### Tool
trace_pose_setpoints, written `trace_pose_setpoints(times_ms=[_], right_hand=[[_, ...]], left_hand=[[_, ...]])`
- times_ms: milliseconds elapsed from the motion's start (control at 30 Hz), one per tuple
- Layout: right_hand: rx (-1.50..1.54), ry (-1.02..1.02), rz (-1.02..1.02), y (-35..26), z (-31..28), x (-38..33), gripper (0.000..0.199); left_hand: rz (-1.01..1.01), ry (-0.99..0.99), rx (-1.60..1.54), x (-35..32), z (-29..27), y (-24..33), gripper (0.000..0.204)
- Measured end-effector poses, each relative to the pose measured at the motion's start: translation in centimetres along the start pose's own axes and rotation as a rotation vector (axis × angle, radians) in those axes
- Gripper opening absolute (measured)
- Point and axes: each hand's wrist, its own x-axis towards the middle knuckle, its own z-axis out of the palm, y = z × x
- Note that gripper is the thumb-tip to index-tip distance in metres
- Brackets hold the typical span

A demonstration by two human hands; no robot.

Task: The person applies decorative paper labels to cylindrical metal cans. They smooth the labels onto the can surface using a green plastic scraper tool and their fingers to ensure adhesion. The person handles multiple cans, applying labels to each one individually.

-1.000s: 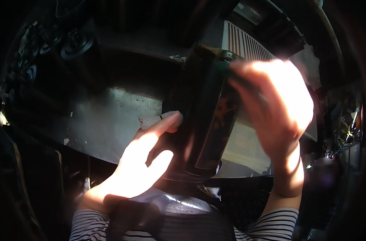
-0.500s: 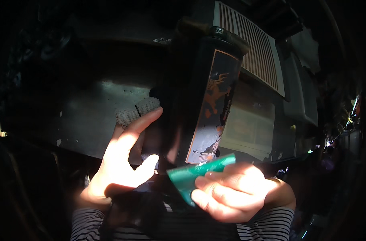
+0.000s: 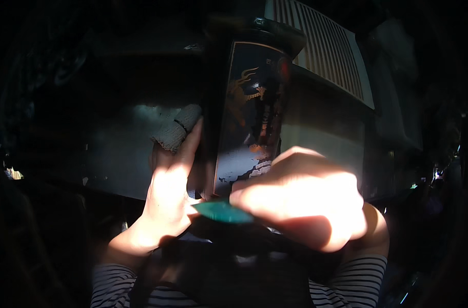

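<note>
Lower centre: your right grip (image 3: pixel 303 197) pinches a flat green piece (image 3: pixel 221 211); your left grip (image 3: pixel 166 192), fingers extended, flanks a dark container (image 3: pixel 244 120).

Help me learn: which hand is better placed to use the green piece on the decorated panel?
Right, probably: the right hand holds the green piece near the decorated panel; the left hand lies alongside.

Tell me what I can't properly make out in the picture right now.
All in the head view:
Finger placement of the right hand on the green piece: the hand's own back and glare hide it.
Lower right corner of the decorated panel: behind that hand.
Whether the pale ridged roll is worn or held: left hand fingers and shade obscure it.
Top of the striped board: cut off by the upper edge.
</note>
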Motion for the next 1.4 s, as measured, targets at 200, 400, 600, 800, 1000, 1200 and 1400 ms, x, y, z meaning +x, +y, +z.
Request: trace_pose_setpoints(times_ms=[200,400,600,800,1000,1200,1400], right_hand=[[-1.027,0.627,-0.493,2.1,-2.3,0.4,0.02],[-0.33,0.352,-0.324,1.5,-1.2,-0.5,0.021],[-0.848,0.577,-0.561,2.8,-1.8,-0.7,0.028],[-0.471,0.585,-0.526,2.8,-3.8,0.8,0.018],[-0.605,0.627,-0.662,3.9,2.0,-2.1,0.022],[-0.516,0.616,-0.486,3.6,-3.1,0.3,0.029],[-0.722,0.525,-0.577,3.7,2.9,-4.1,0.018]], left_hand=[[-0.006,-0.054,-0.03,-0.1,-0.4,-0.2,0.094],[0.075,0.083,0.097,-0.2,0.2,0.1,0.096],[-0.044,-0.04,-0.08,0.1,0.2,0.1,0.091],[-0.05,-0.037,-0.075,-0.5,-0.1,0.6,0.092],[-0.221,-0.092,-0.156,-0.1,0.2,0.3,0.089],[-0.132,0.069,-0.043,-0.9,0.9,0.8,0.083],[-0.3,-0.161,-0.429,0.1,1.1,-0.3,0.092]])
